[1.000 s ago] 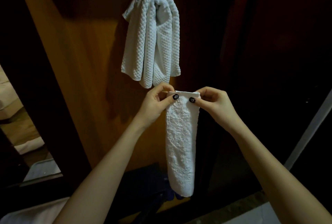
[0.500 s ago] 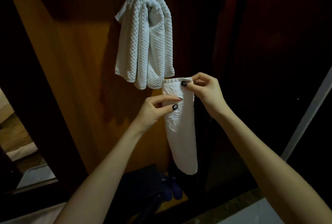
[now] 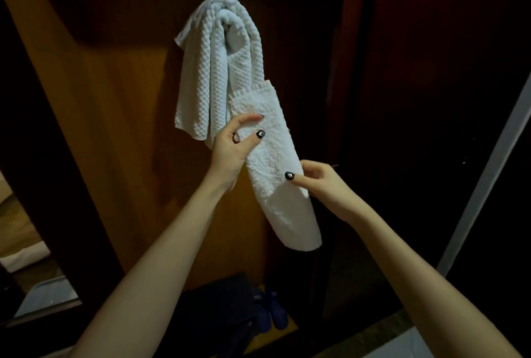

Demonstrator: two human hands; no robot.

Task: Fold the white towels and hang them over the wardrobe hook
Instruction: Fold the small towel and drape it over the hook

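A waffle-textured white towel (image 3: 214,70) hangs folded over the hook on the wooden wardrobe panel (image 3: 120,133); the hook itself is hidden under it. A smaller fluffy white towel (image 3: 275,168), folded into a long strip, slants in front of the hanging towel's lower right. My left hand (image 3: 232,145) grips its upper part between thumb and fingers. My right hand (image 3: 317,182) pinches its right edge near the middle. The strip's lower end hangs free.
Dark wardrobe doors (image 3: 431,99) stand to the right, with a pale frame strip (image 3: 488,168) at the far right. A pair of blue slippers (image 3: 270,311) and a dark bag (image 3: 218,306) lie on the wardrobe floor below. A pale tray (image 3: 46,294) sits at lower left.
My right hand let go of the small towel's top edge and dropped to its middle. My left hand took hold of the upper part, and the towel rose and tilted toward the hanging towel.
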